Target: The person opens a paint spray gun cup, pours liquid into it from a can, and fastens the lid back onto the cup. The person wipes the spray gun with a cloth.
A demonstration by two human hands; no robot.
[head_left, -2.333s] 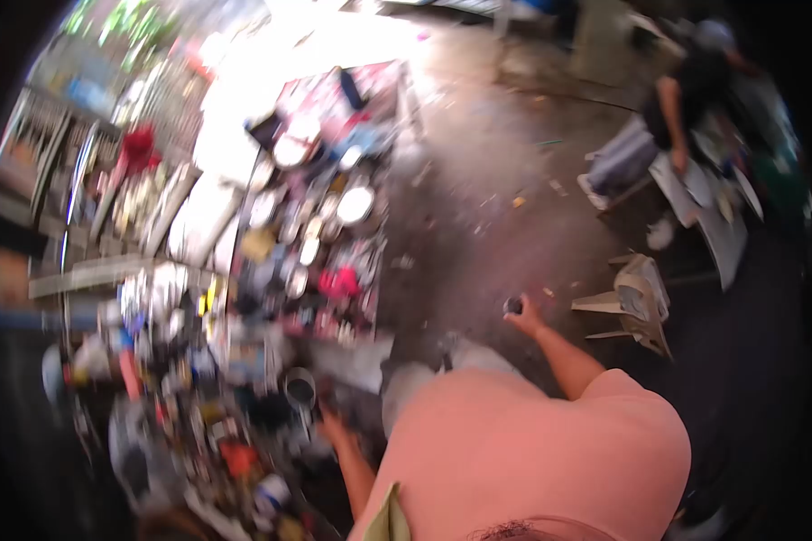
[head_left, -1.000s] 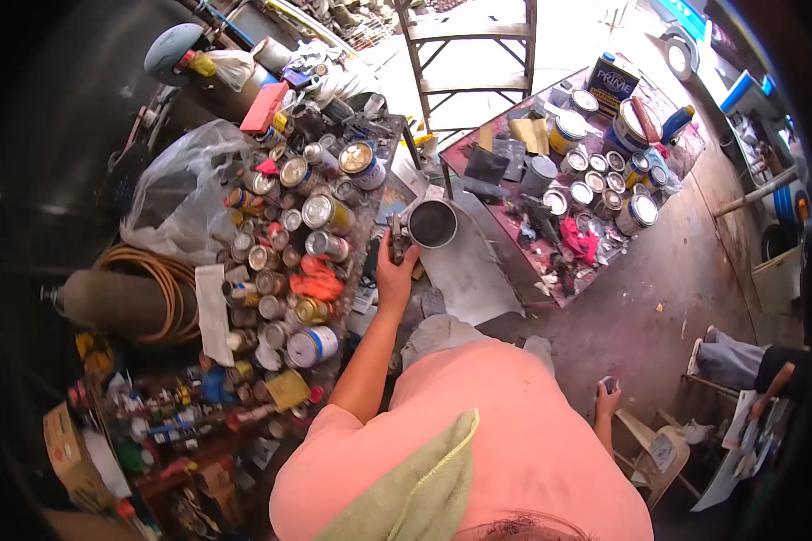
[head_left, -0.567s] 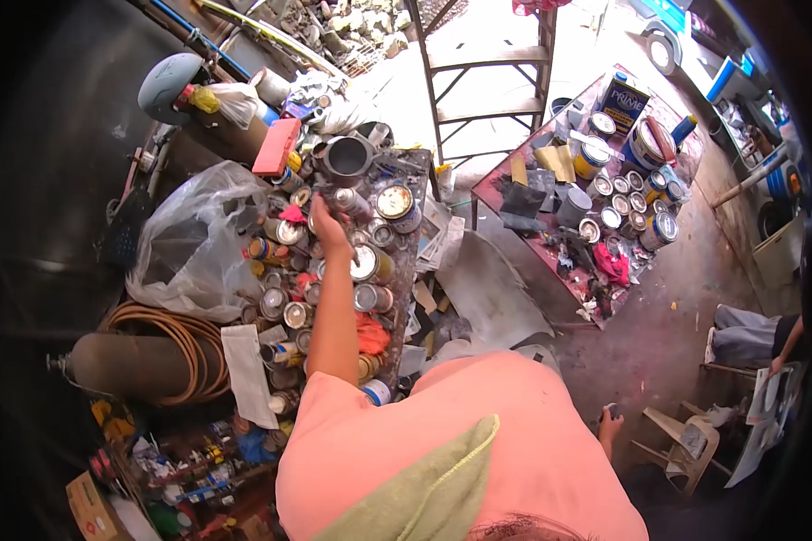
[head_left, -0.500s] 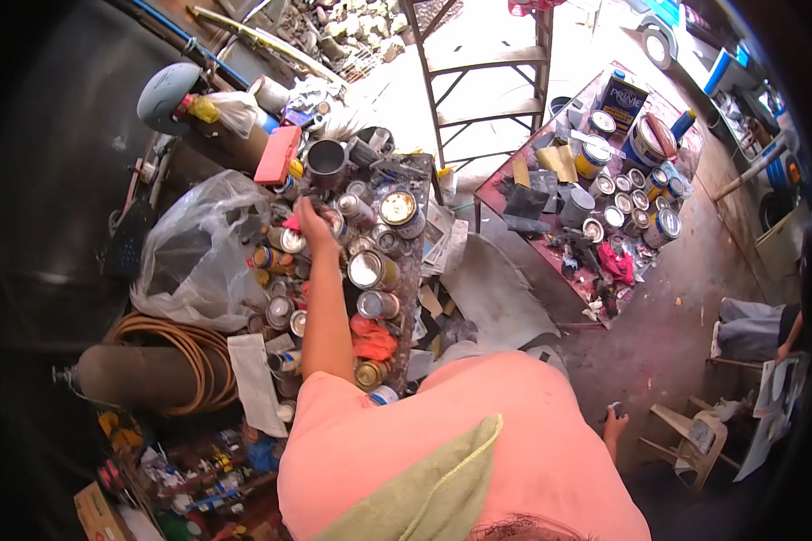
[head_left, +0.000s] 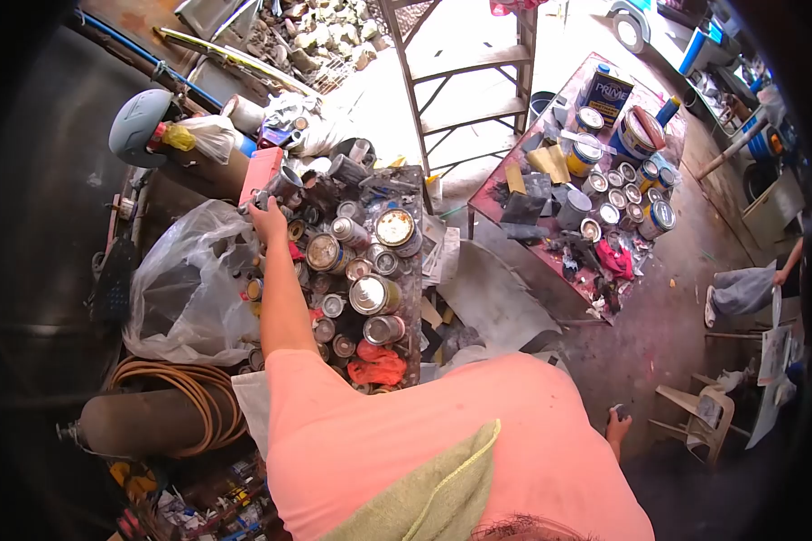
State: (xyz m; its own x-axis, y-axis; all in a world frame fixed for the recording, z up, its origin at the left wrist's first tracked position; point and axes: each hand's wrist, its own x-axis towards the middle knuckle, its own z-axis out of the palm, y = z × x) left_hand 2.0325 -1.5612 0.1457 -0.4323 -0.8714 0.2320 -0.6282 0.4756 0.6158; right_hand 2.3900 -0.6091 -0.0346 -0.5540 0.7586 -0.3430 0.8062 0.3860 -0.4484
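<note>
1. Gripping a dark, handle-like part below a tilted grey cup (head_left: 286,183), the left hand (head_left: 267,221) is at the far left corner of the cluttered worktop (head_left: 414,298); its fingers are curled on that part, though their tips are too small to make out.

2. The grey cup is just beside a pink-red box (head_left: 260,174) at that same corner; whether the cup touches the worktop cannot be told.

3. The right hand (head_left: 618,426) hangs low beside the body, well apart from the worktop, its fingers closed around a small dark object (head_left: 620,411).

4. Cans crowd the worktop; a can with a rust-marked lid (head_left: 395,228) stands near its right edge, towards the far right corner, and an orange cloth (head_left: 377,363) lies by the right edge at the near end.

5. A clear plastic bag (head_left: 194,288) bulges along the worktop's left edge.

6. On the red table (head_left: 543,261), a dark blue tin (head_left: 607,96) marked PRIME stands by the far corner, more cans line the right edge, and a bright pink cloth (head_left: 614,259) lies towards the near corner.

7. Near the right hand is a beige chair (head_left: 715,417); beyond it show another person's grey trousers (head_left: 742,292).
</note>
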